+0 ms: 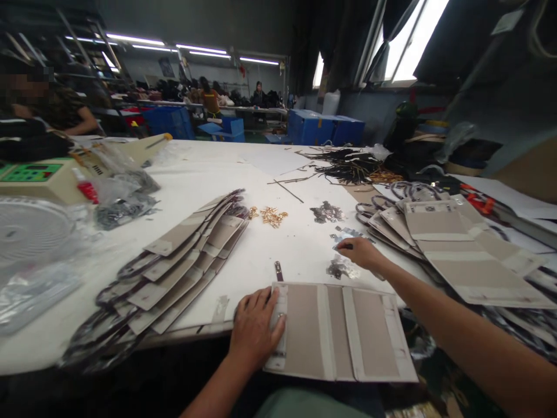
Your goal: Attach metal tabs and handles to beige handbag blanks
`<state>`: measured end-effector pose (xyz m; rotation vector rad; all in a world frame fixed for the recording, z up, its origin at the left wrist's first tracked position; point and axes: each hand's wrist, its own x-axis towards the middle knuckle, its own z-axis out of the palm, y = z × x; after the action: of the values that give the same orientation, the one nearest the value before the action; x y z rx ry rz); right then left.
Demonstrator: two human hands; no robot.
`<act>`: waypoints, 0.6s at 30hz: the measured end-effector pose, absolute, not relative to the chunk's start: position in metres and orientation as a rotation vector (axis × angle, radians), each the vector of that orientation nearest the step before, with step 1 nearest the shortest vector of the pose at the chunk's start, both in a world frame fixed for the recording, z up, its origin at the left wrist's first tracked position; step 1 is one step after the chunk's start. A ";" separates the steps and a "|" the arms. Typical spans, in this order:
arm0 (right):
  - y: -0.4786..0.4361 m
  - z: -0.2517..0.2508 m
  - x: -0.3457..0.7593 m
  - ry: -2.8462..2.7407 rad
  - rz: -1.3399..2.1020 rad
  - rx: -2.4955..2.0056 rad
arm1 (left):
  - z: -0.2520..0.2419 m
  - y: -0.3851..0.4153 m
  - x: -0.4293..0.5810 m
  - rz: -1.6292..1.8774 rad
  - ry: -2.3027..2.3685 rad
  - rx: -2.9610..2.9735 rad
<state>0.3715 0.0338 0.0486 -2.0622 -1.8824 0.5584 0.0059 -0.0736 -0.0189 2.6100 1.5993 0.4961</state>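
Observation:
In front of me lies an unfolded beige bag panel (300, 331) with pale strips across it, its near part past the table edge. My left hand (256, 325) holds its left end, fingers and thumb over the border. A dark strap tab with a metal snap (278, 270) sticks out beyond its far edge. My right hand (361, 253) is closed in a pinch at a pile of small metal plates (346, 235); what is between its fingertips is too small to make out. Other silvery metal pieces lie in piles nearer (342, 267) and farther (326, 212).
Stacked bag panels with handles lie at left (191, 249) and right (452, 232). Gold-coloured fittings (272, 216) sit mid-table, dark straps (348, 165) farther back. A machine (39, 180) and plastic bags (126, 191) occupy the left. A person (56, 104) sits at far left.

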 end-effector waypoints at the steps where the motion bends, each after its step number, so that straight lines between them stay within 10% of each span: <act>1: 0.026 0.055 0.352 -1.953 0.687 -1.945 | -0.018 -0.074 0.006 0.502 1.596 2.591; 6: -0.008 0.063 0.247 -1.993 1.308 -1.601 | -0.016 -0.077 0.006 0.533 1.575 2.526; 18: -0.010 0.039 0.200 -2.131 1.060 -1.649 | -0.021 -0.078 0.004 0.612 1.555 2.523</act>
<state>0.2002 -0.0096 0.0385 -1.6487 -2.1314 1.0601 0.0041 -0.0776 -0.0215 2.5231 1.5551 0.6117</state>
